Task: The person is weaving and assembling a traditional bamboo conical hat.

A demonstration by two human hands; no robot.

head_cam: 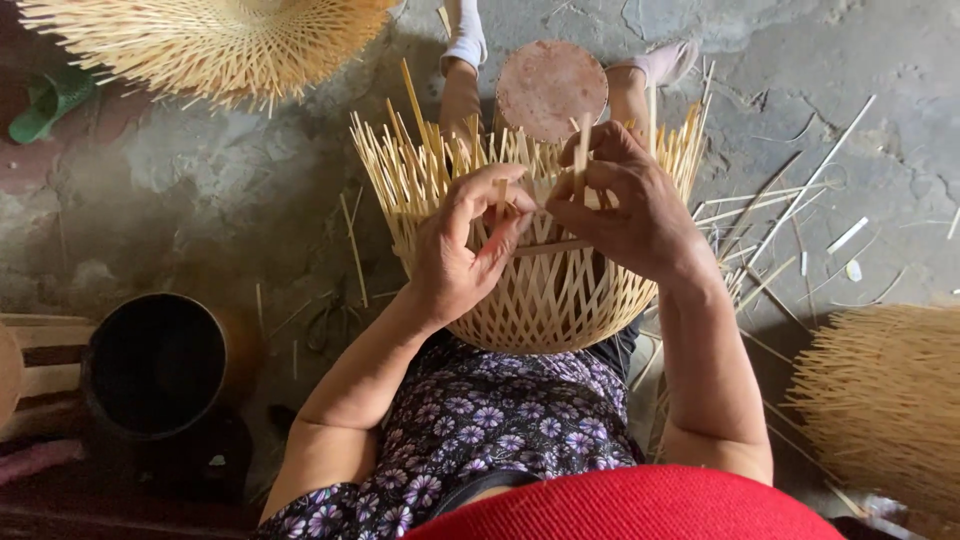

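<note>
Across the cracked grey floor (180,180) lie loose strips; at centre, left hand (460,250) and right hand (630,205) pinch basket (540,290) staves.

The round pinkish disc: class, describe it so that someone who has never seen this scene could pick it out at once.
Start at the half-woven bamboo basket on the person's lap, where both hands work. Look just past its far rim of upright strips, between the person's two feet. The disc lies there; it alone is flat, round and mottled pink among pale, thin bamboo pieces.
</note>
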